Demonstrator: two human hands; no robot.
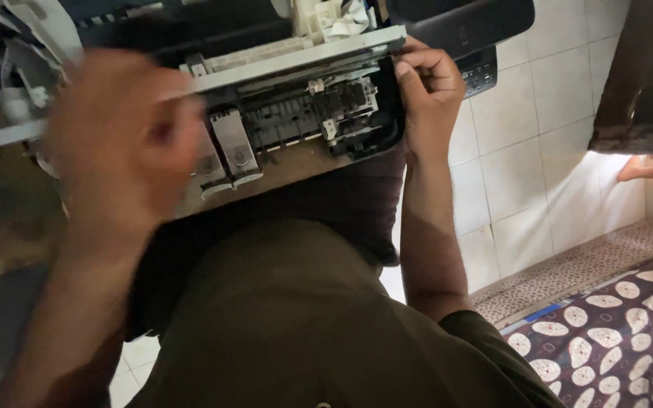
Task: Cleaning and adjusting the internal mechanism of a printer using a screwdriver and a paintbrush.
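A partly dismantled printer (296, 113) with bare grey metal rails, black rollers and white plastic parts rests on a dark cushion (341, 204) over my lap. My right hand (428, 94) grips the printer's right end, fingers curled over the metal rail. My left hand (119, 143) is blurred with motion over the printer's left part, fingers spread, and I see nothing in it. It hides the machine's left side.
A black printer cover with a button panel (470, 38) lies beyond the right hand. White floor tiles (523, 166) spread to the right. A patterned dark mat (614, 332) lies at the lower right. A person's bare foot (651, 168) shows at the right edge under a dark panel.
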